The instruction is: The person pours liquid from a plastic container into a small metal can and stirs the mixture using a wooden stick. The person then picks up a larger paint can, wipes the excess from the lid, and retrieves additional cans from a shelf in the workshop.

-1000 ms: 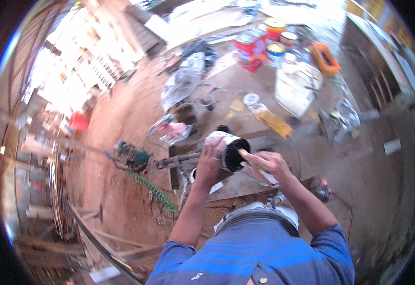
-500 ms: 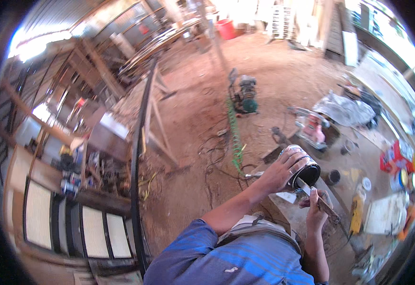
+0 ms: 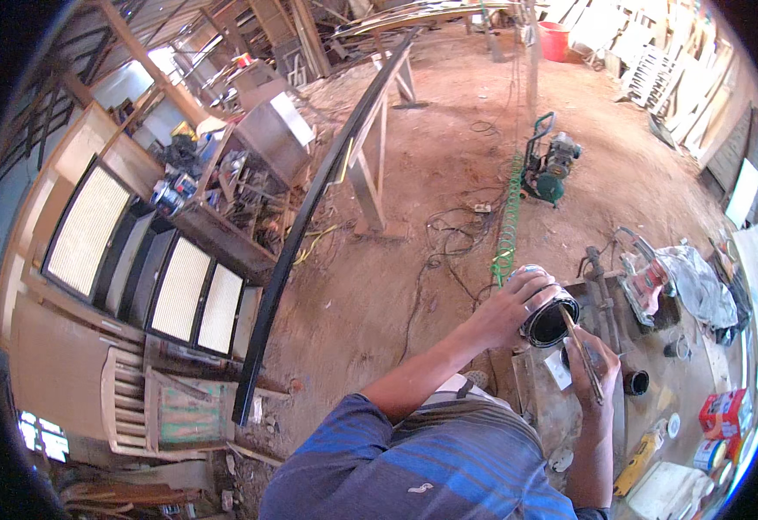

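My left hand (image 3: 509,308) is closed around a paint can (image 3: 546,329), which tilts toward me and is dark inside. A long, narrow wooden stick (image 3: 596,390) reaches into its mouth, gripped by my right hand (image 3: 588,368). Both hands are over the cluttered workbench (image 3: 535,407). A small dark pot (image 3: 636,382) sits to the right of my right hand, and a white piece of card (image 3: 557,371) lies beneath the can.
A long black beam (image 3: 292,251) rests on a wooden trestle (image 3: 366,186) at left. A green compressor (image 3: 545,186) with coiled hose (image 3: 509,225) and cables stands on the dirt floor. Cabinets (image 3: 84,225) line the left. Tins (image 3: 721,412) and a yellow bottle (image 3: 634,459) occupy the bench's right.
My view has swung leftward, bringing the beam and cabinets further in and shifting the bench right. The can and stick remain held, with the stick now angled more steeply toward me.
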### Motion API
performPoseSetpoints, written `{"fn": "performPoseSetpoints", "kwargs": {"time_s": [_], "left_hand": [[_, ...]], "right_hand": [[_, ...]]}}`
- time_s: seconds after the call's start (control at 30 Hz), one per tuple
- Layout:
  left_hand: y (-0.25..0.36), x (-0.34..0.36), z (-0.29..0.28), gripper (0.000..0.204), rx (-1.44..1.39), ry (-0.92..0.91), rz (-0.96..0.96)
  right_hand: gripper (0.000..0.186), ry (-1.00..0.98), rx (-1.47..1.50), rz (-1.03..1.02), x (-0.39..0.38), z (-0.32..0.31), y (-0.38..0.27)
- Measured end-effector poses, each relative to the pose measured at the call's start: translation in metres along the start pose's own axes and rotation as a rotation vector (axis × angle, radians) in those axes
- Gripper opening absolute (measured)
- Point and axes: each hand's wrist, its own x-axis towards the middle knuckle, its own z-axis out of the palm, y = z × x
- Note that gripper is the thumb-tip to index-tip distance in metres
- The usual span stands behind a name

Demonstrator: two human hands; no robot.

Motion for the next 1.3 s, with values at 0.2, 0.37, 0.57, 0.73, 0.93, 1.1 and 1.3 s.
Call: {"fn": "performPoseSetpoints", "kwargs": {"time_s": [0.2, 0.37, 0.57, 0.73, 0.93, 1.1, 1.3], "left_hand": [[0.003, -0.025, -0.021, 0.108, -0.037, 0.09, -0.11], [0.009, -0.051, -0.033, 0.102, 0.081, 0.042, -0.235], [0.018, -0.091, -0.033, 0.1, 0.21, 0.191, -0.322], [0.025, -0.102, -0.037, 0.098, 0.179, 0.325, -0.315], [0.031, -0.093, -0.045, 0.102, 0.122, 0.236, -0.296], [0.005, -0.097, -0.032, 0.113, -0.077, 0.149, -0.255], [-0.016, -0.073, -0.02, 0.117, -0.094, 0.025, -0.212]], "right_hand": [[0.021, -0.226, -0.05, -0.112, 0.014, 0.016, -0.014], [0.013, -0.199, 0.024, -0.013, 0.001, 0.046, -0.012], [0.022, -0.207, 0.563, 0.397, -0.007, 0.078, -0.041], [0.022, -0.306, 0.528, 0.401, -0.01, 0.077, -0.02], [0.02, -0.353, 0.114, 0.109, 0.014, 0.051, -0.036], [0.032, -0.364, 0.052, -0.352, 0.03, 0.045, -0.036], [0.029, -0.331, -0.091, -0.271, 0.01, 0.029, -0.027]]}}
